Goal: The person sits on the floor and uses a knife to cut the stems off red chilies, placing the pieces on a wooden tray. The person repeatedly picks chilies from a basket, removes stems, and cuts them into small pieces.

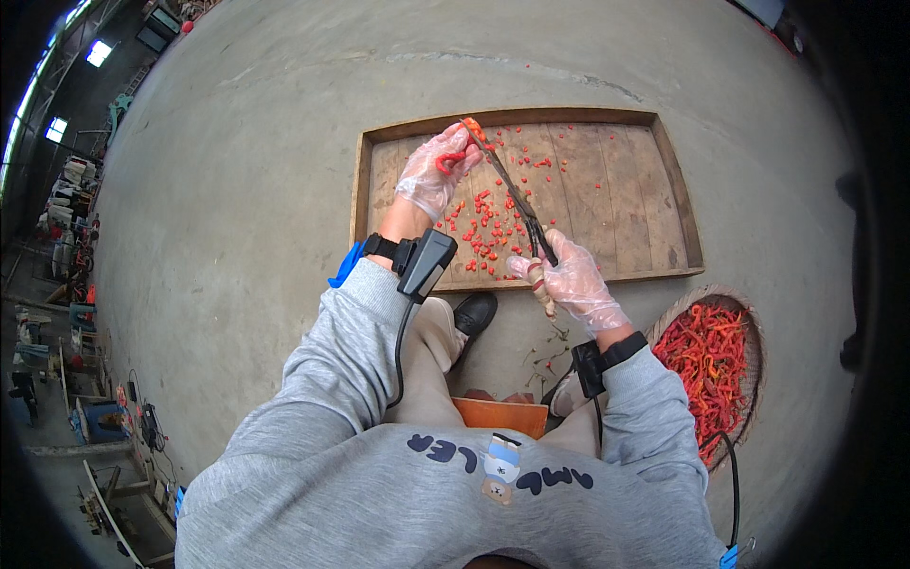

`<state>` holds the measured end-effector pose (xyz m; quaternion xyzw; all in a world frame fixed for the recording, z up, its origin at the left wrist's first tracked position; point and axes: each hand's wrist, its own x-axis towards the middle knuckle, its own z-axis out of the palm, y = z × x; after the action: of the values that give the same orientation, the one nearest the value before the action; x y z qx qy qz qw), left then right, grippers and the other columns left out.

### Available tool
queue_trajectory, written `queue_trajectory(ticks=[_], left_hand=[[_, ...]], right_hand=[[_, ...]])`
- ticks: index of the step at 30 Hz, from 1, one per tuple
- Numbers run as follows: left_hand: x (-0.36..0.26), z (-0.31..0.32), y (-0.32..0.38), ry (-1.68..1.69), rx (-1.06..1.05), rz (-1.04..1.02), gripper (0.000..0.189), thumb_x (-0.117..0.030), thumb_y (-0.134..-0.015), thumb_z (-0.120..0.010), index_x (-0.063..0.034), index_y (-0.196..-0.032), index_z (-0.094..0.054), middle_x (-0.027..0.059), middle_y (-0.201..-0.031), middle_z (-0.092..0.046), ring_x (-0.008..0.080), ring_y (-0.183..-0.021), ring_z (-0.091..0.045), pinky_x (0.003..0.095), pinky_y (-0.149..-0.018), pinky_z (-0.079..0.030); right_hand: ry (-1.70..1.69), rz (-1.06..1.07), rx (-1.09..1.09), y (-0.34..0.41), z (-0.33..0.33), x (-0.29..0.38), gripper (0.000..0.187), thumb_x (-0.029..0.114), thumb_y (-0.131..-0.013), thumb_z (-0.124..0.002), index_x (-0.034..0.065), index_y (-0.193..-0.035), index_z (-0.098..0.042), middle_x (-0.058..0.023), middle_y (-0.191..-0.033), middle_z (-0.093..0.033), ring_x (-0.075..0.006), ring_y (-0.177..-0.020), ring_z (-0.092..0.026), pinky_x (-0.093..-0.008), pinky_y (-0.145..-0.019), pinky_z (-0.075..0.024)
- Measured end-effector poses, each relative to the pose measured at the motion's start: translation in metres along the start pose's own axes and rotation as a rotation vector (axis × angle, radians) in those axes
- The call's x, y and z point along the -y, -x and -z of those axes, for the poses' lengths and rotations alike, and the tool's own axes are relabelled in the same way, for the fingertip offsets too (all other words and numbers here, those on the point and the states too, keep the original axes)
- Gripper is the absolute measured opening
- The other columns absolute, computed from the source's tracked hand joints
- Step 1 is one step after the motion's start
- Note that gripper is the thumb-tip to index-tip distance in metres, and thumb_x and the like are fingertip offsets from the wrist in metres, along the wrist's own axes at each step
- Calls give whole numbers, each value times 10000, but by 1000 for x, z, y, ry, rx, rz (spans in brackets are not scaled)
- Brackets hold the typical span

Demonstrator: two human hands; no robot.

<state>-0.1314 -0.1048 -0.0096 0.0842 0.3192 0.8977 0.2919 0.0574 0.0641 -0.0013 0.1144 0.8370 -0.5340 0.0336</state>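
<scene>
My left hand (430,171), in a clear plastic glove, grips several red chili peppers (449,162) above the far left part of a shallow wooden tray (633,220). A pair of long dark metal shears (513,188) is in my gloved right hand (579,284), over the tray's near edge. Their handle (538,281) is wrapped in pale material with a reddish band. The blade tips reach the chilies at my left fingertips; whether they are closed through one is unclear. Below the blades, many small cut chili pieces (485,229) lie scattered on the tray's boards.
A woven basket (756,341) heaped with whole red chilies (704,370) stands to my right. Green stems (547,359) litter the concrete floor between my feet, near a black shoe (475,313). An orange-brown wooden seat edge (501,416) shows between my legs. Equipment lines the far left.
</scene>
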Motion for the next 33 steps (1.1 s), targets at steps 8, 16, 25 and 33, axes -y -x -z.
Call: queue_trajectory(ticks=[8, 16, 25, 33], left_hand=[[7, -9, 2, -117, -75, 24, 238, -94, -909, -541, 14, -1121, -544, 102, -1040, -616, 196, -892, -631, 285, -803, -559], [14, -12, 1, -153, -104, 24, 239, -112, -900, -559, 10, -1106, -548, 104, -1006, -620, 199, -846, -640, 294, -779, -562], [14, -16, 4, -300, -166, -65, 234, -88, -836, -656, -11, -1032, -556, 103, -920, -640, 192, -753, -651, 318, -725, -571], [18, -24, 3, -432, -263, -145, 168, -19, -815, -651, 15, -959, -571, 134, -886, -643, 202, -712, -654, 294, -637, -575]], right_hand=[[43, -2, -12, -1, 1, -3, 370, 307, -751, -716, 23, -851, -500, -121, -667, -556, -236, -618, -542, -357, -598, -440], [-59, -50, 3, -5, -5, -9, 413, 350, -731, -747, 18, -820, -517, -100, -669, -563, -176, -603, -531, -325, -572, -434], [-143, -36, -10, 0, -10, 1, 289, 273, -804, -700, 52, -726, -531, -4, -547, -481, -74, -428, -442, -264, -390, -361], [-383, -79, -7, 8, -9, 9, 200, 110, -816, -655, 43, -687, -516, -18, -514, -509, -81, -356, -459, -261, -300, -349]])
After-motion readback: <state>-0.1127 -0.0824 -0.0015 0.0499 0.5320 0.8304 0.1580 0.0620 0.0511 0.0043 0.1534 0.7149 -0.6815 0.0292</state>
